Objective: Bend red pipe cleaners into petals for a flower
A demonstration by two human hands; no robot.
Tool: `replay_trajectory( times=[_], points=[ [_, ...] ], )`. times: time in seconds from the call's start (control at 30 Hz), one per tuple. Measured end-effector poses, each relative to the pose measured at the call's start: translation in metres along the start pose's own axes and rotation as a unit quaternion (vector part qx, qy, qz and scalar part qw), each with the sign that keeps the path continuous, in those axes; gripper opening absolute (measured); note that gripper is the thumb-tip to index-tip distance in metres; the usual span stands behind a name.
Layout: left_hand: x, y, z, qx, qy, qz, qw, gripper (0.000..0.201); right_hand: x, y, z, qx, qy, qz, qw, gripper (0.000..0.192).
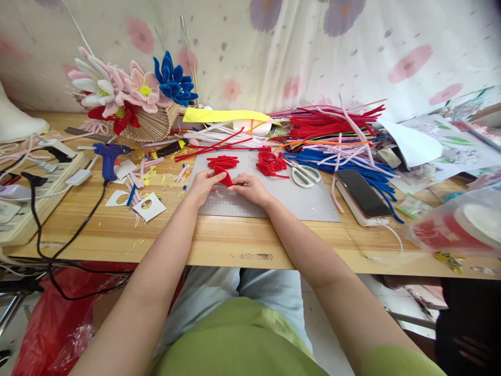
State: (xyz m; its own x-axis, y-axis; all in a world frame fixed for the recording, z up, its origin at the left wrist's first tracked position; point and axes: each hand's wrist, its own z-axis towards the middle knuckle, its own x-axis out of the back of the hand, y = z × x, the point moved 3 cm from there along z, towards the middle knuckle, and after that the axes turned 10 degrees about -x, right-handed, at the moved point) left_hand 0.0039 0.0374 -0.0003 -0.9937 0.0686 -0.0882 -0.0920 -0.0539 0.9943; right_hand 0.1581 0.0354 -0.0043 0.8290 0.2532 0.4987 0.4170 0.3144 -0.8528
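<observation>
Green shirt (pixel 238 339) shows nearest, below the table's (pixel 164 245) near edge. Above a grey mat (pixel 309 203) is a red piece (pixel 222 176), pinched by the left hand (pixel 204 186) at its left side and by the right hand's (pixel 250 189) fingertips at its lower right corner. Red strips (pixel 224 161) lie just beyond it; red loops (pixel 271 163) and scissors (pixel 305 176) lie to the right. Farther right rests a phone (pixel 364 193); on the left, a blue glue gun (pixel 109 159). Fuzzy stems (pixel 332 122) spread along the far side, with flowers (pixel 144 90) far left.
</observation>
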Motion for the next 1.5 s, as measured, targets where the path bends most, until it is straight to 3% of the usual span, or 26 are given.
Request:
replay_trajectory(
  times=[0.2, 0.57, 0.8, 1.0, 1.13, 1.23, 1.4, 1.5],
  points=[
    [-0.007, -0.007, 0.001, -0.026, 0.022, 0.023, 0.999, 0.035, -0.004, -0.002, -0.001, 0.025, -0.080, 0.001, 0.997, 0.025],
    [-0.009, 0.000, -0.003, 0.059, -0.035, -0.036, 0.997, 0.045, -0.003, -0.011, -0.004, 0.065, -0.031, 0.027, 0.997, 0.035],
    [-0.010, -0.004, 0.000, -0.044, 0.017, 0.020, 0.999, 0.045, 0.000, -0.010, -0.005, 0.060, -0.041, 0.014, 0.997, 0.033],
    [-0.013, -0.001, -0.001, -0.062, -0.005, -0.029, 0.998, 0.040, 0.008, -0.005, -0.003, 0.047, -0.001, -0.011, 0.999, 0.027],
    [-0.010, 0.002, -0.002, -0.093, 0.014, -0.031, 0.995, 0.034, 0.006, -0.009, -0.005, 0.046, -0.005, -0.015, 0.999, 0.026],
    [-0.010, 0.002, -0.002, -0.075, 0.007, -0.065, 0.995, 0.032, 0.002, -0.014, -0.006, 0.051, -0.018, 0.009, 0.999, 0.028],
    [-0.015, -0.001, -0.003, 0.026, -0.041, -0.115, 0.992, 0.036, -0.003, -0.015, -0.004, 0.053, -0.031, 0.053, 0.997, 0.038],
    [-0.017, -0.001, -0.002, 0.024, -0.018, -0.119, 0.992, 0.034, -0.002, -0.012, -0.002, 0.056, -0.010, 0.051, 0.997, 0.040]
  ],
)
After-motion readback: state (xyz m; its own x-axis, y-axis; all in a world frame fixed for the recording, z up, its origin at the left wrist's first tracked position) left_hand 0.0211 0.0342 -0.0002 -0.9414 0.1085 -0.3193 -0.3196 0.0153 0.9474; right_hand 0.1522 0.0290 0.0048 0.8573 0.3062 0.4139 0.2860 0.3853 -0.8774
